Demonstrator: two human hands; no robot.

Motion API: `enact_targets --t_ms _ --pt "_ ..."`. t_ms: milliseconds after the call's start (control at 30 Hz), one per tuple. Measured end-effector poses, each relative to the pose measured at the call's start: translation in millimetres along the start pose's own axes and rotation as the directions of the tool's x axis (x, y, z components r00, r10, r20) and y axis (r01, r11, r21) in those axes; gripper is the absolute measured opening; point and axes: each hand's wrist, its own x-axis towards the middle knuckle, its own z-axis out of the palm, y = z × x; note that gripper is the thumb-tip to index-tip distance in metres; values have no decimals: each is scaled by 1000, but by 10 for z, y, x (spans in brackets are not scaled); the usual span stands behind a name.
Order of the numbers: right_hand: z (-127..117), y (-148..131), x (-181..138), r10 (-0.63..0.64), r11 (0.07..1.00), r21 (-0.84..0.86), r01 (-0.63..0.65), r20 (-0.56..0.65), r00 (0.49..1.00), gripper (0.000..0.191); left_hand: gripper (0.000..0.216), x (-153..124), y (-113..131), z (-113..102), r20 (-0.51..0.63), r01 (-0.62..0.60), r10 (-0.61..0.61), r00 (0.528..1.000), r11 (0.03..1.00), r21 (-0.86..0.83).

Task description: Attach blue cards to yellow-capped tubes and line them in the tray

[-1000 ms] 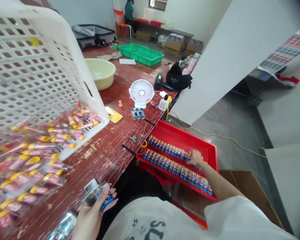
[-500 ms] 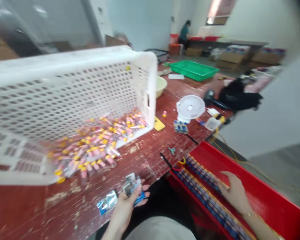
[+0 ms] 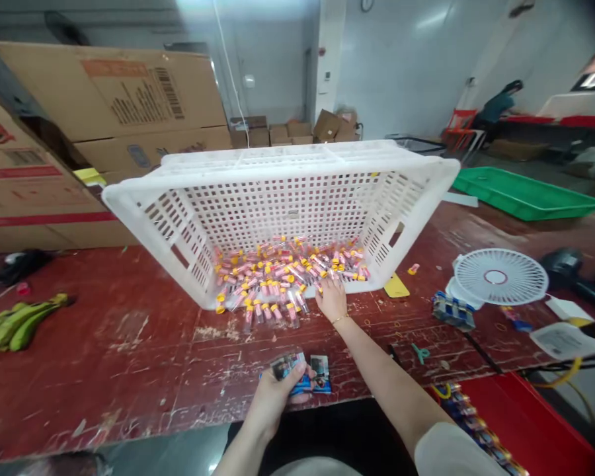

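My left hand is closed round a few small blue-and-silver printed packets near the table's front edge. One more packet shows just right of its fingers; whether it is held too I cannot tell. My right hand reaches to the front lip of a white plastic basket lying on its side. Its fingers are among small pink tubes with yellow caps, and the fingertips are partly hidden there. Several of these tubes have spilled onto the table in front of the basket.
On the red worn table are bananas, a white fan, a yellow card and a green tray. A red bin with rows of packed items sits at lower right. Cardboard boxes stand behind. A person works far off.
My right hand has left the red bin and moved to the tubes at the basket. My left hand still holds packets. The view has turned left.
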Motion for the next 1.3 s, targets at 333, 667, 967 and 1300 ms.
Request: enact_targets --t_ms 333,667,967,1300 --pt "-799 -428 -667 185 805 510 -304 270 945 36 41 133 94 1 75 -10 12 997 1000 -27" --pt "-1206 -925 -702 -61 834 542 -102 274 960 13 37 102 85 91 187 49 -52 981 999 18" --pt "-1282 -1049 -727 -198 872 488 43 271 942 8 32 60 90 136 261 -91 82 962 996 21" --pt "-1047 -865 -730 85 648 614 -451 530 844 20 33 17 72 205 276 -94 89 957 996 5"
